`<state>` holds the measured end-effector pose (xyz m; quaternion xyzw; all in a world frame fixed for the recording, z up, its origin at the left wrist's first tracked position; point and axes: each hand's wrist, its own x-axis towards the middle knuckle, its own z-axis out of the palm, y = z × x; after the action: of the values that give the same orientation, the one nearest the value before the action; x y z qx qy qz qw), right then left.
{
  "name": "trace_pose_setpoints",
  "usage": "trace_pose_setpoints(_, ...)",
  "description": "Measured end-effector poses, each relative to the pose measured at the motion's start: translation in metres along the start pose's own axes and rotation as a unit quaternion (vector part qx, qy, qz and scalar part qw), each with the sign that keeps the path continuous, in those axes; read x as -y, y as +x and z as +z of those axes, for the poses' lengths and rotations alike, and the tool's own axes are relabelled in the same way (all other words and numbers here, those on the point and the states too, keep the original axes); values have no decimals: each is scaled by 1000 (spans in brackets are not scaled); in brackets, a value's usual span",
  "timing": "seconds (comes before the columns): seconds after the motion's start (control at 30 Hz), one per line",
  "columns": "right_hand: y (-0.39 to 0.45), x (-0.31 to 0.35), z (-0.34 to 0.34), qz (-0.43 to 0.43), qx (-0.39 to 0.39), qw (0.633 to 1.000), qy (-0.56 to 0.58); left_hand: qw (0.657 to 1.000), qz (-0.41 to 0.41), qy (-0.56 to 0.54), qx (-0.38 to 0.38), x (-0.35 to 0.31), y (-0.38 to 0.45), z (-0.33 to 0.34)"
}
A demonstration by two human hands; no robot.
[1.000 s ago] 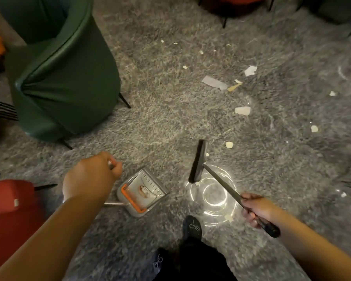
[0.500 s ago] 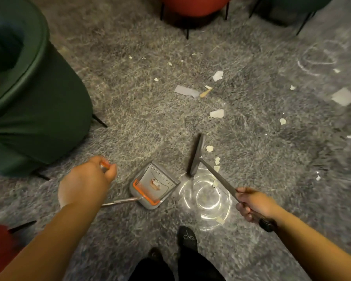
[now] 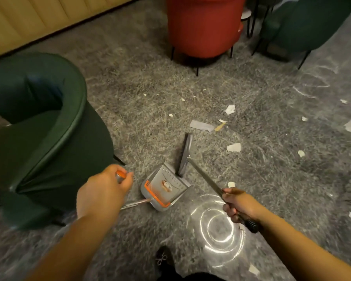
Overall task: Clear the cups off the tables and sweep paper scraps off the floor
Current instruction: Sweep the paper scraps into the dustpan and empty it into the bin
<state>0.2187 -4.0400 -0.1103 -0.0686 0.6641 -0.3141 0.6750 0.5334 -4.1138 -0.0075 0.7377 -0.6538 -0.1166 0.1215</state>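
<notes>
Broom [image 3: 184, 154] head had slid right up to the dustpan [image 3: 165, 186] since before; left hand [image 3: 101, 192] gripped its handle, right hand [image 3: 238, 204] gripped the broomstick, dustpan sticker was unreadable

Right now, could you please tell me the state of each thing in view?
left hand: grips the dustpan handle.
right hand: grips the broom handle.
dustpan: on the floor, scrap inside.
broom: head down beside the dustpan.
paper scraps: scattered, unswept.
</notes>
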Motion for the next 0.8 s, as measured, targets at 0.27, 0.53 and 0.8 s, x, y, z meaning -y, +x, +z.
trace_pose_setpoints(0.27, 49, 88, 77, -31, 4, 999, 32, 1000, 6, -16, -2, 16, 114, -15)
trace_pose_setpoints(0.53, 135, 205, 105, -23, 7, 1000, 17, 999, 11, -30, -13, -14, 239, 3)
trace_pose_setpoints(0.8, 217, 346, 135, 7, 29, 998, -52, 998, -45, -21, 29, -60, 374, 10)
